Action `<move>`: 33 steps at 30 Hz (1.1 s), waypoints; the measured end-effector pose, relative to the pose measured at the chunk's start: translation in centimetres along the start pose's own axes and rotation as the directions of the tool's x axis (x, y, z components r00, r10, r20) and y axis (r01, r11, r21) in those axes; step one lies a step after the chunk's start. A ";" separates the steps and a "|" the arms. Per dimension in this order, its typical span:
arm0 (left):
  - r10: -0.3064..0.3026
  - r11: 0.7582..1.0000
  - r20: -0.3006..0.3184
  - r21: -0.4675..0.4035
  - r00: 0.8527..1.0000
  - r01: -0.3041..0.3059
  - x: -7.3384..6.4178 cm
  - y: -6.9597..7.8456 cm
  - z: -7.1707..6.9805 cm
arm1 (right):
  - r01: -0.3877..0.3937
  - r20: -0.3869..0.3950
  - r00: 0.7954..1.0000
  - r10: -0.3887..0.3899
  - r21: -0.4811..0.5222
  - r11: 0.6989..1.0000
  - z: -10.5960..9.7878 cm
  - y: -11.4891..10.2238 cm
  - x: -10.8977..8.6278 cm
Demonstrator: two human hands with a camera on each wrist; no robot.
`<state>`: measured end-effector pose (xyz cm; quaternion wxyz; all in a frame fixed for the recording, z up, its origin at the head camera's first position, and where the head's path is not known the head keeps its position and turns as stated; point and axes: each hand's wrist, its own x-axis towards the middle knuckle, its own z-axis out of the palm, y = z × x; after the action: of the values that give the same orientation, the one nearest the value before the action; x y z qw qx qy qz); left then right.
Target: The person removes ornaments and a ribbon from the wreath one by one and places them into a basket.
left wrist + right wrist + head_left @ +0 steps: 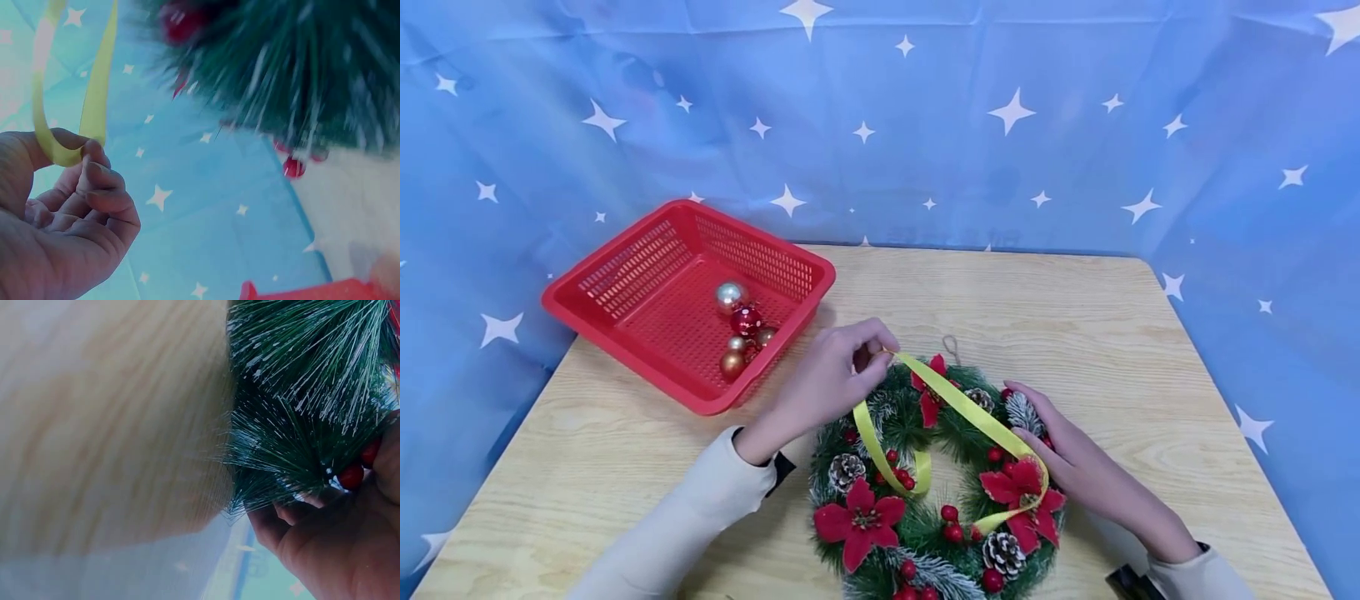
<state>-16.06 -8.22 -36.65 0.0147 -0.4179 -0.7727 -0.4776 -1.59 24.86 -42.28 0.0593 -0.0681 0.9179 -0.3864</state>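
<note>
A green Christmas wreath (906, 425) with red poinsettias, pinecones and berries lies on the table. Between thumb and fingertips, my left hand (842, 367) pinches a yellow ribbon (962, 406) above the wreath's upper left part. From that pinch, one length slants down across to the right poinsettia and curls back, while the other loops down into the wreath's centre. My right hand (1075, 467) grips the wreath's right edge, beside a frosted sprig. In the right wrist view, its fingers (269, 528) curl under the greenery next to red berries.
At the back left stands a red plastic basket (681, 392) holding several shiny baubles (746, 320). A small twine loop (951, 346) sticks out beyond the wreath's top. Behind the wooden table (1075, 317) hangs a blue cloth (925, 167) with white stars.
</note>
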 end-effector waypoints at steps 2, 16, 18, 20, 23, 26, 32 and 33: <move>-0.007 1.000 -0.024 -0.019 1.000 0.006 0.0 0.1 -1.0 | -0.011 0.008 1.000 0.010 0.014 1.000 -0.1 0.0 0.0; -0.207 0.975 -0.207 -0.120 0.956 0.185 -0.5 -0.1 -8.6 | -0.045 0.009 0.999 0.045 0.026 0.999 0.3 0.2 -0.1; -0.229 0.970 -0.231 -0.130 0.946 0.203 -0.8 -0.4 -9.7 | -0.043 0.009 0.999 0.043 0.023 0.999 0.3 0.1 0.0; -0.244 0.967 -0.250 -0.142 0.937 0.214 -0.9 -0.8 -10.8 | -0.043 0.011 0.999 0.043 0.024 0.999 0.3 0.1 0.0; -0.273 0.959 -0.286 -0.158 0.918 0.236 -1.2 -1.5 -12.4 | -0.041 0.006 0.999 0.041 0.025 0.999 0.3 0.2 -0.1; -0.310 0.949 -0.329 -0.168 0.892 0.268 -1.5 -2.6 -14.0 | -0.038 0.002 0.999 0.038 0.035 0.999 0.3 0.2 -0.1; -0.404 0.914 -0.407 -0.153 0.820 0.375 -2.4 -5.0 -16.8 | -0.034 -0.001 0.999 0.034 0.036 0.999 0.5 0.2 -0.1; -0.418 0.908 -0.419 -0.150 0.806 0.392 -2.5 -5.4 -17.2 | -0.033 -0.003 0.999 0.033 0.036 0.999 0.5 0.2 -0.1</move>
<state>-24.46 -23.75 -32.23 0.0755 -0.1245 -0.8063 -0.5733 -1.45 24.69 -42.79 0.0653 -0.0513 0.9120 -0.4017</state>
